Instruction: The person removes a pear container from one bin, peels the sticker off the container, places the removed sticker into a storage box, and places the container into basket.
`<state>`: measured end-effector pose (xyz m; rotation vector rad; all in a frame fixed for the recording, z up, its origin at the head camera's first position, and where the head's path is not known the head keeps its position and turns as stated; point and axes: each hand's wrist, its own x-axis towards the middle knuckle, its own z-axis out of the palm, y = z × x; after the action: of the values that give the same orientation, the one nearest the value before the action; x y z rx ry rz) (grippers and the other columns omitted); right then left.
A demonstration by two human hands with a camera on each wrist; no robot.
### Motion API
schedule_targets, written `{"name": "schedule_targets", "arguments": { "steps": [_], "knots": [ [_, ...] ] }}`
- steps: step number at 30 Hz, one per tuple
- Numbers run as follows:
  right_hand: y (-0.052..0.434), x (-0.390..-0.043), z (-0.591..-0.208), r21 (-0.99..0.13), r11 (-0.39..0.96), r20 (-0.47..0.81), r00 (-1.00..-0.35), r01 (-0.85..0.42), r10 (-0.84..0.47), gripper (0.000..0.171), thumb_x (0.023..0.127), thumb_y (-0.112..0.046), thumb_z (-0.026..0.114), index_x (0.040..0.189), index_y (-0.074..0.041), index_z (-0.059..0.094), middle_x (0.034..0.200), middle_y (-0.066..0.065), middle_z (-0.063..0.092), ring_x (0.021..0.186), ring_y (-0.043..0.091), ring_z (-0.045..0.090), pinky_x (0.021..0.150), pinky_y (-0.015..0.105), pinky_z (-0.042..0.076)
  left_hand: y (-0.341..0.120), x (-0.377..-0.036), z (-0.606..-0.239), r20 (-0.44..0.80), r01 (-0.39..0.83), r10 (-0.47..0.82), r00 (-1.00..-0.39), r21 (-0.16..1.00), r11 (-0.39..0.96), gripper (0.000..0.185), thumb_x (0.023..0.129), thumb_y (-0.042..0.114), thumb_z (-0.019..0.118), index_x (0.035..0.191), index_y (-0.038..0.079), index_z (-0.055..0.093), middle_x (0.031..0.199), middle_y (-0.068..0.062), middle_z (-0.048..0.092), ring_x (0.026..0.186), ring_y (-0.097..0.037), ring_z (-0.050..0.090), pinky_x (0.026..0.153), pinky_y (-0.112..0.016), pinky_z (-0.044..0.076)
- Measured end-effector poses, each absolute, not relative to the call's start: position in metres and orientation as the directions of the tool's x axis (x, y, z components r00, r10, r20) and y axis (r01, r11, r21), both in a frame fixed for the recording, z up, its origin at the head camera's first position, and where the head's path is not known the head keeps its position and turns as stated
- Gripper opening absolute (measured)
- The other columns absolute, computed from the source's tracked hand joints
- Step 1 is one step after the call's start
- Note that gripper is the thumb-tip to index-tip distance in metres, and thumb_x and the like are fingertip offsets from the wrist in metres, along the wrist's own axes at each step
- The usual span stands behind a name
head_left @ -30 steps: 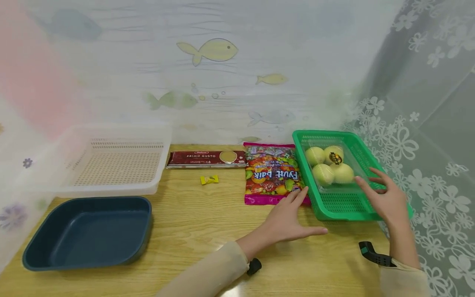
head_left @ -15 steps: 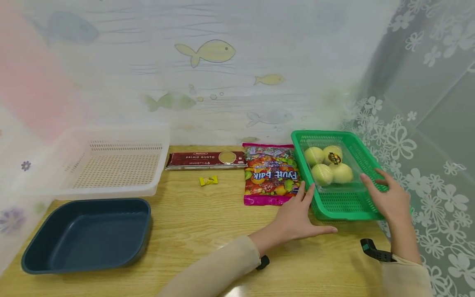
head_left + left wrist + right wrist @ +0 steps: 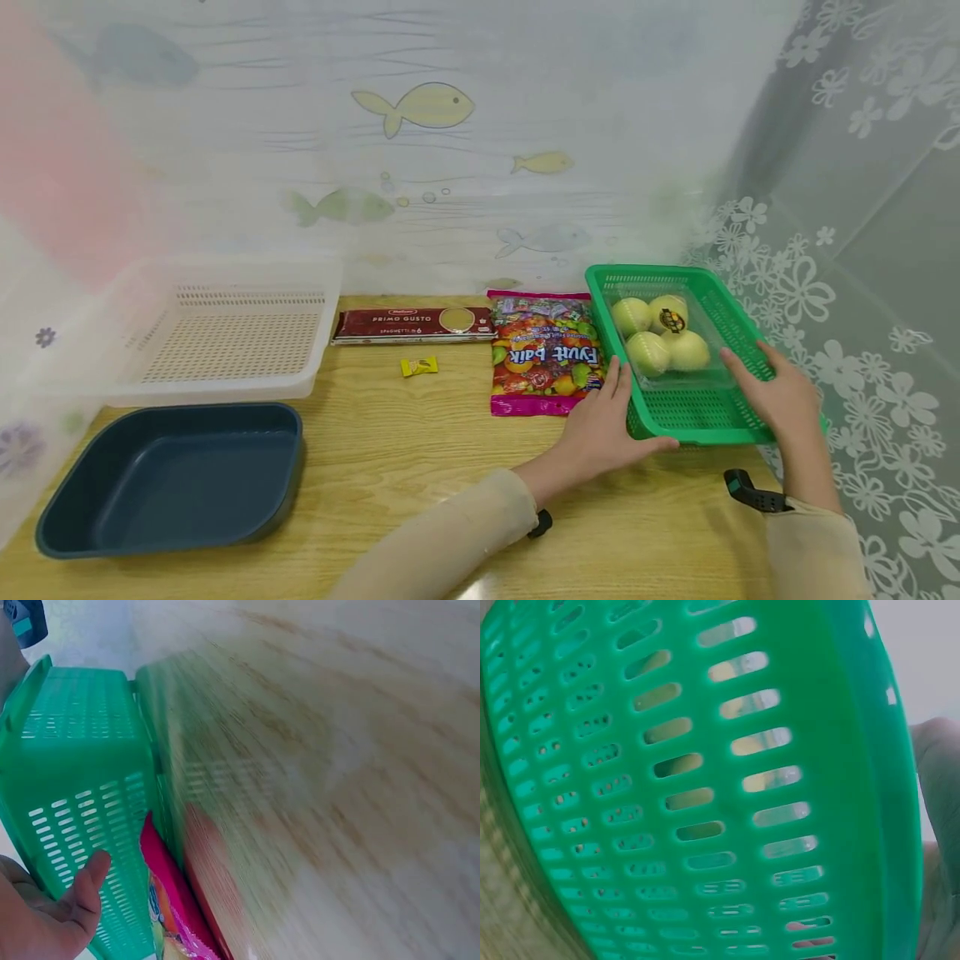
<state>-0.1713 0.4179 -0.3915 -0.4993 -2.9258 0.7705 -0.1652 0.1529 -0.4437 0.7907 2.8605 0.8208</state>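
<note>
A green slotted basket [image 3: 712, 429] stands at the right of the wooden table. In it lies a clear-wrapped tray of several round, pale yellow-green fruits [image 3: 648, 354], with a dark round label. My left hand [image 3: 600, 429] is against the basket's left side, fingers extended along the wall and thumb stretched toward the front rim. My right hand [image 3: 783, 400] is at the right rim, thumb over the inside and fingertips by the rim. In the right wrist view the basket's slotted wall [image 3: 780, 847] fills most of the picture, and only part of that hand shows beyond the rim.
A bag of fruit candy [image 3: 547, 354] lies close against the basket's left side. Farther left are a spaghetti pack [image 3: 412, 323] and a small yellow wrapped candy [image 3: 419, 366]. A white basket [image 3: 318, 350] and a dark blue basin [image 3: 168, 479] occupy the left side.
My left hand has shifted right, from over the candy bag's corner to the green basket's side. My right hand has come closer to the right rim. The basket appears to stay in place.
</note>
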Motion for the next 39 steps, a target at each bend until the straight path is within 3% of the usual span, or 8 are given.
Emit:
{"name": "schedule_targets", "arguments": {
  "steps": [5,8,12,17,27,33,39],
  "knots": [
    [0.422,-0.178,-0.389,-0.481,0.819,-0.045,-0.942,0.312,0.332,0.099,0.106,-0.071,0.034,0.168,0.002,0.010,0.158,0.048,0.027,0.135,0.068,0.036,0.103,0.080,0.037,0.152,-0.166,-0.445,0.073,0.449,0.495,-0.866,0.550,0.704,0.118,0.090,0.085,0.056,0.172,0.017,0.006,0.179,0.002,-0.001,0.142,-0.021,0.055,0.099,-0.029,0.055],
    [0.424,-0.184,-0.388,-0.471,0.827,-0.067,-0.947,0.308,0.314,0.102,0.105,-0.073,0.033,0.168,0.003,0.010,0.155,0.049,0.029,0.110,0.057,0.063,0.084,0.064,0.055,0.152,-0.166,-0.446,0.076,0.452,0.497,-0.864,0.549,0.703,0.119,0.090,0.086,0.055,0.172,0.017,0.005,0.179,0.002,-0.001,0.140,-0.021,0.057,0.097,-0.028,0.055],
    [0.428,-0.191,-0.388,-0.461,0.837,-0.120,-0.955,0.294,0.270,0.105,0.104,-0.075,0.032,0.167,0.005,0.008,0.152,0.051,0.031,0.077,0.038,0.073,0.062,0.041,0.057,0.152,-0.165,-0.447,0.086,0.468,0.508,-0.857,0.541,0.699,0.119,0.090,0.086,0.054,0.172,0.016,0.005,0.179,0.001,0.000,0.137,-0.022,0.060,0.093,-0.027,0.056],
    [0.430,-0.199,-0.386,-0.484,0.825,-0.192,-0.955,0.291,0.225,0.106,0.105,-0.074,0.033,0.167,0.007,0.002,0.153,0.051,0.029,0.090,0.046,0.074,0.070,0.049,0.063,0.152,-0.165,-0.447,0.086,0.472,0.509,-0.856,0.532,0.703,0.118,0.090,0.086,0.053,0.172,0.015,0.005,0.179,0.000,0.000,0.136,-0.023,0.060,0.094,-0.028,0.056],
    [0.435,-0.208,-0.374,-0.596,0.719,-0.365,-0.918,0.357,0.153,0.108,0.104,-0.075,0.034,0.167,0.000,-0.011,0.161,0.051,0.003,0.122,0.059,0.061,0.083,0.052,0.064,0.152,-0.165,-0.448,0.089,0.463,0.496,-0.864,0.529,0.712,0.119,0.089,0.087,0.054,0.172,0.017,0.006,0.179,0.003,0.000,0.132,-0.022,0.063,0.087,-0.026,0.056],
    [0.438,-0.216,-0.362,-0.593,0.694,-0.459,-0.880,0.409,0.126,0.111,0.101,-0.079,0.032,0.166,-0.002,-0.015,0.163,0.047,-0.011,0.120,0.056,0.063,0.084,0.051,0.063,0.152,-0.166,-0.447,0.088,0.454,0.488,-0.868,0.537,0.711,0.120,0.088,0.087,0.056,0.172,0.017,0.007,0.179,0.004,0.001,0.135,-0.023,0.061,0.095,-0.029,0.056],
    [0.436,-0.230,-0.367,-0.590,0.670,-0.528,-0.843,0.450,0.102,0.112,0.102,-0.079,0.030,0.165,0.002,-0.013,0.163,0.047,-0.010,0.125,0.058,0.059,0.088,0.050,0.063,0.152,-0.165,-0.445,0.089,0.455,0.487,-0.869,0.533,0.713,0.120,0.088,0.087,0.057,0.172,0.016,0.008,0.179,0.003,0.002,0.131,-0.022,0.063,0.090,-0.028,0.057]
  ]
}}
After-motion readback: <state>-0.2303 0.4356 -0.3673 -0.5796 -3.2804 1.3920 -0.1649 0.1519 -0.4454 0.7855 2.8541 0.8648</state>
